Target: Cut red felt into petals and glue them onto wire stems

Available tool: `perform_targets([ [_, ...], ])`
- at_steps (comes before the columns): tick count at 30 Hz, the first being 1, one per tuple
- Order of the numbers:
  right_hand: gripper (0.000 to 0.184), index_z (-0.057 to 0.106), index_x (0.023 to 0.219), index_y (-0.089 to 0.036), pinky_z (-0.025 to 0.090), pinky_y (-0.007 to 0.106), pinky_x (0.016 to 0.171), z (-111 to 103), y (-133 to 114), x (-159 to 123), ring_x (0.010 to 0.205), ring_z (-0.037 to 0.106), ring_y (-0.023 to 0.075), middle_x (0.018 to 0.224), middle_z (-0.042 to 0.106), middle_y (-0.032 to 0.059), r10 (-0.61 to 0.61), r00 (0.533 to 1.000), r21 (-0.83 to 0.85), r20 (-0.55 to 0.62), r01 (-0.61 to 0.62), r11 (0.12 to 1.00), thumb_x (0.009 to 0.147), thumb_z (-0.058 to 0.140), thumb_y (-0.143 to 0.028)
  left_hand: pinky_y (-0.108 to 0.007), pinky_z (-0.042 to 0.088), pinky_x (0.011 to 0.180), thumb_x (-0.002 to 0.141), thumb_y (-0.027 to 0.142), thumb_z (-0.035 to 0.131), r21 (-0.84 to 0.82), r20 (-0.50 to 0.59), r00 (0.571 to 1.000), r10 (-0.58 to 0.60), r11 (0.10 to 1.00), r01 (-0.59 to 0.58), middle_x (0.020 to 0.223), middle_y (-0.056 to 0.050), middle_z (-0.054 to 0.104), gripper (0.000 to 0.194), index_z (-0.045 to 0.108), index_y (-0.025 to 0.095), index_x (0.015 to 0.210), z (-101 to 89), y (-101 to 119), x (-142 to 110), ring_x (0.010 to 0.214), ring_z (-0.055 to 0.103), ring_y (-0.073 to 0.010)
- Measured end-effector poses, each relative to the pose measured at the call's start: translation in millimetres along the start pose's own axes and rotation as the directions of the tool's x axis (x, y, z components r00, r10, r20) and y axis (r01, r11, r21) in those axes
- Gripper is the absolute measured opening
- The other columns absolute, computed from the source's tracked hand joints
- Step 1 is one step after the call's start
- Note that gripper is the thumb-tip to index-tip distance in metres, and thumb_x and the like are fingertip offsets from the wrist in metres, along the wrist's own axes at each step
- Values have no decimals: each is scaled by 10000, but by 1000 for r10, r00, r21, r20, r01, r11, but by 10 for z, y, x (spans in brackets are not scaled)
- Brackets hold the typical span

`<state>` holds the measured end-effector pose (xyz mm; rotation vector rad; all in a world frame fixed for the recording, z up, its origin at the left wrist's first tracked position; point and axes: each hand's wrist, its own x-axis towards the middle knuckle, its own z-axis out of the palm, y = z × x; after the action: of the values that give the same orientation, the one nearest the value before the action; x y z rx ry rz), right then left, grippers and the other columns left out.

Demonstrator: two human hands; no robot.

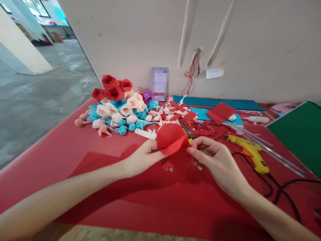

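Note:
A rounded piece of red paper (170,137) is in my left hand (145,155), with the thumb lying across its lower part. Its lower edge is folded over. My right hand (213,154) has thumb and forefinger close together at the paper's right edge, pinching it. Just behind those fingertips are scissors (186,129) with dark blades and yellow handles, partly hidden by the paper and hand. Under both hands lies a large red sheet (140,187) on the red tabletop (45,160).
Paper flowers (120,108) are heaped at back left. Red and white scraps (173,112) lie behind my hands. A yellow glue gun (250,154) with a black cable lies right, near clear sticks (271,147) and a green board (301,137). A blurred phone (160,83) leans against the wall.

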<state>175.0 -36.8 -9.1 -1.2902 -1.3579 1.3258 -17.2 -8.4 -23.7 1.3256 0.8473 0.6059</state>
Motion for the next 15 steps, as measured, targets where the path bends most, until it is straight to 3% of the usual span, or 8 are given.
perform_targets([
  [9, 261, 536, 622, -164, 331, 167, 385, -62, -40, 13, 389, 412, 44, 487, 506, -37, -20, 997, -28, -80, 18, 999, 683, 685, -370, -200, 475, 543, 772, 354, 564, -49, 22, 999, -26, 998, 27, 517, -33, 631, 333, 637, 96, 574, -6, 41, -17, 494, 581, -111],
  [15, 279, 533, 600, -176, 304, 159, 342, -87, -47, -3, 341, 408, 49, 418, 484, -50, -11, 994, -62, -108, 4, 998, 660, 696, -395, -197, 481, 550, 767, 335, 578, -95, 83, 994, -76, 992, 83, 602, -26, 656, 242, 656, 113, 710, -10, 18, -49, 531, 596, -113],
])
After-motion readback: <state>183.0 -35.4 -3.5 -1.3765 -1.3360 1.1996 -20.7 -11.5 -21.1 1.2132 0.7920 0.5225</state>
